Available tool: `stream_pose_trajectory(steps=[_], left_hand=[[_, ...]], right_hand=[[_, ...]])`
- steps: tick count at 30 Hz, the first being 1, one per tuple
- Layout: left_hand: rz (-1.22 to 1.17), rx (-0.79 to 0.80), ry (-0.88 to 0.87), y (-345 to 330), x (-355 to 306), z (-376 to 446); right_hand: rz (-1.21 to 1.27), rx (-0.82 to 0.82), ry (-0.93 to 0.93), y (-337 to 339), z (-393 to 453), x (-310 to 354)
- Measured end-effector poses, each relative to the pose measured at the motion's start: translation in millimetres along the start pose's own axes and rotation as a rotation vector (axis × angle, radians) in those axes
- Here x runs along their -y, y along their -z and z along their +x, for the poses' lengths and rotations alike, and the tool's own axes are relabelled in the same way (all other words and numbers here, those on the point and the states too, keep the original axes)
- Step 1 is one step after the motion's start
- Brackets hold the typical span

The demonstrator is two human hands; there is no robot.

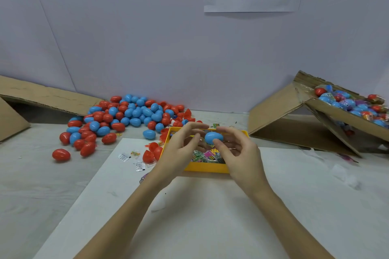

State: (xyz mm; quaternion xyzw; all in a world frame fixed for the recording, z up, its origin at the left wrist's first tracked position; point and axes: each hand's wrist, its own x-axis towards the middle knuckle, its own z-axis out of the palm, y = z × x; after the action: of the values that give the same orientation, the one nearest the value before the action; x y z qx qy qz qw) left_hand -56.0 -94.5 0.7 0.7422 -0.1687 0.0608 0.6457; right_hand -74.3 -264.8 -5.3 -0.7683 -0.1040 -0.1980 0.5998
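A blue plastic egg (213,137) is held above a yellow tray (207,168) in the middle of the table. My right hand (240,151) pinches the egg between thumb and fingers. My left hand (181,147) is close beside it on the left, fingers curved toward the egg; whether they touch it I cannot tell. The tray holds several small coloured packets (207,156), partly hidden by both hands.
A heap of red and blue eggs (126,115) covers the table's left rear. A tilted cardboard box (328,111) at right holds wrapped eggs. Flat cardboard (42,94) leans at far left. Small sachets (131,159) and red egg halves (152,152) lie left of the tray.
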Motion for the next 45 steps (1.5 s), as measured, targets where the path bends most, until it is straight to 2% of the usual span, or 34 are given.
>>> stream_pose_trajectory(steps=[3, 6, 9, 15, 21, 23, 26, 29, 31, 33, 39, 45], left_hand=[[0.117, 0.081, -0.109, 1.7, -1.8, -1.7], [0.163, 0.055, -0.17, -1.5, -0.3, -2.3], [0.136, 0.01, -0.14, -1.2, 0.8, -2.3], [0.186, 0.04, -0.111, 1.2, 3.4, -2.4], [0.243, 0.048, -0.194, -1.1, 6.0, -2.6], [0.234, 0.005, -0.176, -0.9, 7.2, -1.2], [0.237, -0.092, -0.118, 4.7, 9.7, 2.6], [0.251, -0.185, -0.085, 9.9, 13.0, 5.5], [0.281, -0.218, -0.055, 11.7, 16.0, 6.6], [0.311, -0.228, -0.027, 13.4, 18.4, 7.2], [0.313, -0.214, -0.006, 13.9, 17.9, 7.0], [0.34, -0.181, -0.041, 11.8, 16.3, 4.6]], right_hand=[[0.005, -0.004, 0.007, 1.0, 0.1, -1.6], [0.037, 0.02, 0.011, -0.8, -1.4, -2.2], [0.075, 0.052, -0.001, -2.7, -1.7, -2.9], [0.054, 0.045, 0.016, -3.5, -1.1, -5.8], [0.053, 0.013, -0.024, -2.4, 1.6, -7.8], [-0.018, -0.017, -0.017, 0.4, 3.1, -10.1], [-0.299, -0.017, 0.08, 10.5, 5.2, -14.2], [-0.543, 0.114, 0.131, 15.4, 7.1, -20.7], [-0.612, 0.192, 0.092, 13.3, 6.4, -22.6], [-0.638, 0.194, 0.074, 10.2, 5.3, -23.5], [-0.42, 0.071, -0.046, 9.4, 7.5, -21.7], [-0.236, -0.05, -0.071, 13.7, 8.9, -22.5]])
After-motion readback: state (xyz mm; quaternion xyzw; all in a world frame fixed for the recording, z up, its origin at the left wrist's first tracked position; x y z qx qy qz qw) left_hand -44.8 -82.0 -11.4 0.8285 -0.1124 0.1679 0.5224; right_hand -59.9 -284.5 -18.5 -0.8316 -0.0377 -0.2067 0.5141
